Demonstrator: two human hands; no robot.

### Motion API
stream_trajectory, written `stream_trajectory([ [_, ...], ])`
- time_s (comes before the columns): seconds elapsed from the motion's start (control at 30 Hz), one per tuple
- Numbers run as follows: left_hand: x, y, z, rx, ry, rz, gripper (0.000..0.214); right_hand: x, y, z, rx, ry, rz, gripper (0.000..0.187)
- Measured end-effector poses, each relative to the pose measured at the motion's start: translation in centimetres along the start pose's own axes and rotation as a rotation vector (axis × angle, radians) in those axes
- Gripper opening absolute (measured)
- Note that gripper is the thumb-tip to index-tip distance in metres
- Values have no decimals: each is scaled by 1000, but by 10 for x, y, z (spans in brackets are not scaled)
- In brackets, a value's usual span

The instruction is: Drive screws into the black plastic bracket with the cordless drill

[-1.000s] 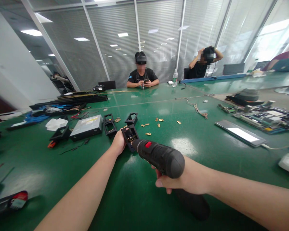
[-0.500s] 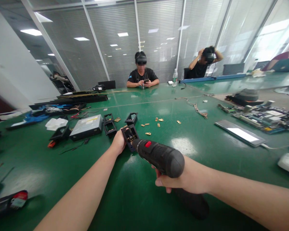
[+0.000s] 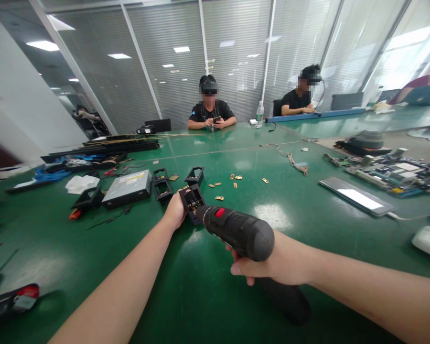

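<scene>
My right hand is wrapped round the grip of a black electric screwdriver with a red switch. Its nose points into a small black plastic housing with brass parts inside. My left hand is closed on the left side of that housing and holds it tilted on the green table. Similar black housings stand just beyond. Several small brass pieces lie scattered to the right of them.
A silver optical drive and more black frames lie at the left. Circuit boards and a flat silver panel sit at the right. Two people sit at the far edge; one holds a phone. A water bottle stands there.
My hands and the screwdriver stay in place on the housing. The person at the far right has lowered both arms from the head to the table. The view has shifted slightly.
</scene>
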State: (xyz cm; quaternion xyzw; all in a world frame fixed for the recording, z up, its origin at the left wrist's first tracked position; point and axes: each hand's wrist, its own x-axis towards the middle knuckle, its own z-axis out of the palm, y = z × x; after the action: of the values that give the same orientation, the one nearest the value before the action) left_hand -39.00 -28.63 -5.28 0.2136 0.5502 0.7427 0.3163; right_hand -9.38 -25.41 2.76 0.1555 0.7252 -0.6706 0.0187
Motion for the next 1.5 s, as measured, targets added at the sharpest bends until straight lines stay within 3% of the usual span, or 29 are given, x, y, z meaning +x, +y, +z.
stream_trajectory([
  [1.5, 1, -1, -1, -21, -13, -6, 21, 0, 2, 0, -11, -10, -5, 33],
])
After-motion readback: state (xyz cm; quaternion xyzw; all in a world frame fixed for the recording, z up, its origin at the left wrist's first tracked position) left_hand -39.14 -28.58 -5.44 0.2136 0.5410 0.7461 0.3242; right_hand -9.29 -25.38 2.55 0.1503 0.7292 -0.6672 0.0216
